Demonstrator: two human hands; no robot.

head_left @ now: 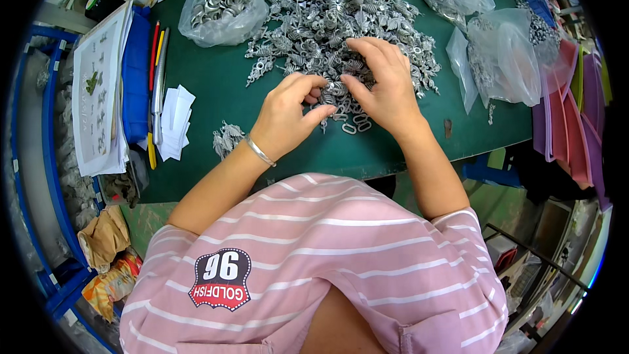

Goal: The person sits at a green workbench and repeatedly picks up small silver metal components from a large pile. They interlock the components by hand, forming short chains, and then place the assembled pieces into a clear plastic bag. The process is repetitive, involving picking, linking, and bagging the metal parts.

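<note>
Both hands, left hand (288, 115) and right hand (386, 85), pinch metal parts (341, 26) near clear bags (223, 6).

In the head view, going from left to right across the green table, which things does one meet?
Stack of printed sheets → blue box → pens → white paper slips → left hand → right hand → clear bags of metal parts → pink folders.

Heap of small silvery metal parts (341, 23): twisted, spring-like pieces with ring ends, tangled loosely, spread wide across far middle of green surface (216, 85). Near edge of heap thins into loose oval rings (354, 124), lying flat just below both hands. Individual shapes too small to make out further.
</note>
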